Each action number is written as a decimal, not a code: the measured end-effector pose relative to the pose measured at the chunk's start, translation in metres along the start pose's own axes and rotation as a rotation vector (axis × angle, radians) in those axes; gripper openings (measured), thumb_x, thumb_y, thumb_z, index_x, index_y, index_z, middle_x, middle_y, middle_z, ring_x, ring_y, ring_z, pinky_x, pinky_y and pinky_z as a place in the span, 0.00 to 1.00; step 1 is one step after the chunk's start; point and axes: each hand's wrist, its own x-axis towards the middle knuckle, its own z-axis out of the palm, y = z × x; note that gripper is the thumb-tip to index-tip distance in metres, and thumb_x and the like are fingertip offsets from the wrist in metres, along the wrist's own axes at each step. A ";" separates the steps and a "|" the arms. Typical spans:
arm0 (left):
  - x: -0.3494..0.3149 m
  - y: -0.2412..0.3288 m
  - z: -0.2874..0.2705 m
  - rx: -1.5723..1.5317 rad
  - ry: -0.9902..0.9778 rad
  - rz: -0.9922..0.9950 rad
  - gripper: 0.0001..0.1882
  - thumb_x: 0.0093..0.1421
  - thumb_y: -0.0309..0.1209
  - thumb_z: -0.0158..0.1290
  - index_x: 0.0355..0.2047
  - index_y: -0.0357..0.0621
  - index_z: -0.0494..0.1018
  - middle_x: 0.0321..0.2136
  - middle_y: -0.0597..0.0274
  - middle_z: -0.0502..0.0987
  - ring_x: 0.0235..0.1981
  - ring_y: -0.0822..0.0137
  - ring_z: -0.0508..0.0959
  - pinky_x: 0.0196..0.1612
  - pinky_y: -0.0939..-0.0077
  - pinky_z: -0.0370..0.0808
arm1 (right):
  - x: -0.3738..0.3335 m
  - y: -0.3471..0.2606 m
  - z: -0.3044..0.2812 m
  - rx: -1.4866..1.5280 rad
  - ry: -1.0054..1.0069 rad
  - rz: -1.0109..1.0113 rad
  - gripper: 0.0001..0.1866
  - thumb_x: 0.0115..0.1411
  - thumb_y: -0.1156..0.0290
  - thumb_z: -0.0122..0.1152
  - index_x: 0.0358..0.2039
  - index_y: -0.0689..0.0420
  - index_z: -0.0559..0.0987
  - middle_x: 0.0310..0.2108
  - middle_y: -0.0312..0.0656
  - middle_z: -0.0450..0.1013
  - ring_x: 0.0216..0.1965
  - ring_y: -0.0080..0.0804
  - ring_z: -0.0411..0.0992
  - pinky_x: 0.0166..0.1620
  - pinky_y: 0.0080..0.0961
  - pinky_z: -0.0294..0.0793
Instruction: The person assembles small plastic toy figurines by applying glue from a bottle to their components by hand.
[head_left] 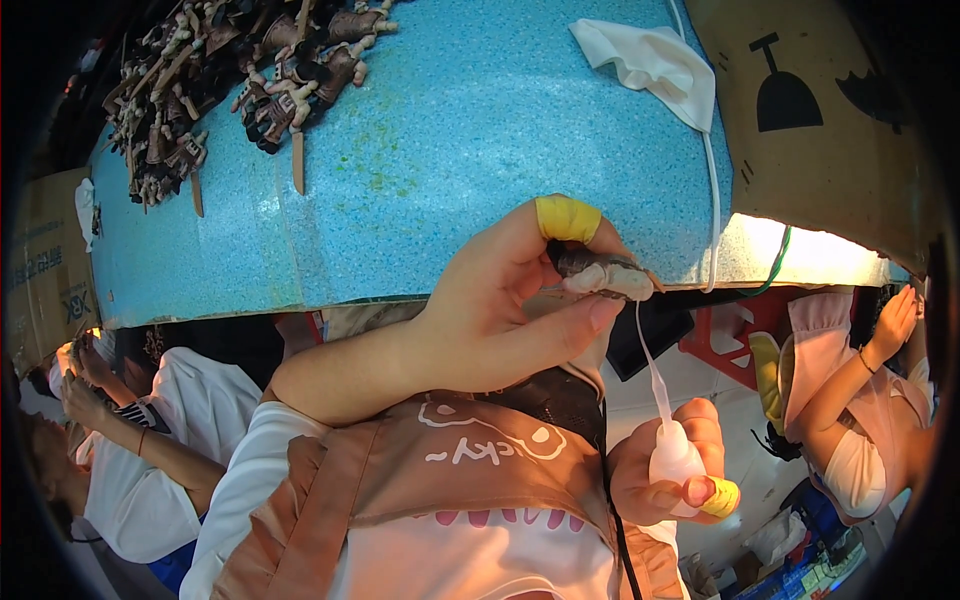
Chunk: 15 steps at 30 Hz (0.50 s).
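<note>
My left hand point(490, 310) is raised near the front edge of the blue speckled table point(480, 130). Its thumb and fingers pinch a small dark-and-pale figurine point(605, 275), partly hidden by the fingers. Yellow tape wraps one finger of this hand. Lower and to the right, my right hand point(630, 485) grips a small translucent squeeze bottle point(677, 455), and yellow tape shows on a digit there too. From the bottle a long thin nozzle point(652, 370) rises, its tip close to the figurine's underside; whether they touch I cannot tell.
A heap of similar brown and dark figurines point(270, 80) lies at the table's far left. A white cloth point(655, 70) and white cord point(713, 200) lie at the right, beside a cardboard sheet point(820, 180). Other people point(180, 440) sit on both sides. A red stool point(725, 340) stands below.
</note>
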 end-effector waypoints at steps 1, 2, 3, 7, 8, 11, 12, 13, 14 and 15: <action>0.000 0.000 0.000 0.017 -0.009 -0.009 0.18 0.53 0.16 0.47 0.44 0.36 0.60 0.42 0.54 0.65 0.40 0.69 0.71 0.55 0.60 0.64 | 0.000 0.000 0.000 -0.010 0.020 -0.004 0.10 0.58 0.55 0.51 0.34 0.45 0.68 0.12 0.29 0.55 0.11 0.20 0.49 0.17 0.21 0.45; 0.001 0.000 0.000 0.016 -0.009 -0.009 0.18 0.53 0.16 0.47 0.44 0.36 0.60 0.42 0.54 0.65 0.40 0.69 0.71 0.55 0.60 0.64 | -0.001 0.001 0.000 -0.012 0.020 -0.004 0.10 0.58 0.55 0.51 0.34 0.45 0.68 0.12 0.29 0.55 0.11 0.20 0.49 0.17 0.21 0.45; 0.001 0.000 0.000 0.021 -0.010 0.001 0.17 0.54 0.16 0.48 0.44 0.36 0.60 0.42 0.54 0.65 0.40 0.69 0.71 0.54 0.62 0.64 | -0.001 0.001 -0.001 -0.014 0.019 -0.006 0.10 0.58 0.56 0.52 0.34 0.45 0.67 0.12 0.29 0.56 0.11 0.20 0.49 0.17 0.21 0.45; -0.001 0.004 0.001 -0.004 0.029 -0.055 0.18 0.53 0.16 0.48 0.44 0.36 0.60 0.42 0.53 0.66 0.41 0.70 0.70 0.51 0.68 0.66 | 0.000 0.001 -0.002 -0.026 0.009 -0.015 0.09 0.58 0.56 0.51 0.33 0.45 0.67 0.12 0.29 0.56 0.10 0.20 0.49 0.17 0.21 0.45; -0.001 0.005 0.002 -0.004 0.031 -0.055 0.18 0.53 0.16 0.48 0.44 0.36 0.60 0.42 0.53 0.66 0.41 0.70 0.70 0.51 0.68 0.66 | 0.000 0.002 -0.001 -0.025 0.008 -0.015 0.09 0.58 0.56 0.51 0.33 0.45 0.67 0.12 0.29 0.56 0.10 0.20 0.49 0.17 0.21 0.45; -0.001 0.006 0.004 0.012 0.072 -0.088 0.18 0.53 0.16 0.49 0.45 0.36 0.60 0.42 0.54 0.67 0.44 0.69 0.69 0.49 0.73 0.66 | 0.001 0.002 0.001 0.011 0.015 -0.038 0.09 0.59 0.55 0.51 0.32 0.45 0.67 0.11 0.29 0.56 0.10 0.20 0.49 0.17 0.20 0.45; -0.001 0.005 0.004 0.039 0.063 -0.074 0.19 0.53 0.16 0.49 0.45 0.36 0.60 0.42 0.54 0.67 0.44 0.69 0.69 0.49 0.73 0.66 | 0.002 0.001 0.003 0.009 0.023 -0.026 0.10 0.59 0.55 0.50 0.32 0.46 0.67 0.10 0.29 0.56 0.10 0.20 0.49 0.17 0.20 0.45; -0.001 0.004 0.003 0.067 0.054 -0.059 0.19 0.53 0.16 0.50 0.45 0.36 0.60 0.42 0.55 0.67 0.45 0.68 0.69 0.48 0.74 0.66 | 0.002 0.000 0.006 0.007 0.031 -0.014 0.10 0.59 0.55 0.50 0.31 0.46 0.68 0.09 0.29 0.55 0.09 0.20 0.49 0.17 0.20 0.45; 0.000 0.005 0.004 0.066 0.052 -0.060 0.19 0.53 0.16 0.50 0.45 0.36 0.60 0.42 0.55 0.67 0.45 0.68 0.69 0.48 0.74 0.66 | 0.003 0.000 0.008 0.003 0.048 -0.006 0.10 0.58 0.55 0.50 0.30 0.46 0.68 0.07 0.29 0.55 0.09 0.20 0.49 0.17 0.20 0.45; 0.000 0.006 0.003 0.074 0.046 -0.078 0.19 0.53 0.16 0.49 0.45 0.36 0.60 0.42 0.55 0.67 0.45 0.68 0.69 0.49 0.73 0.66 | 0.001 0.001 0.006 0.003 0.048 -0.006 0.10 0.58 0.55 0.50 0.30 0.46 0.68 0.07 0.29 0.55 0.09 0.20 0.49 0.17 0.20 0.45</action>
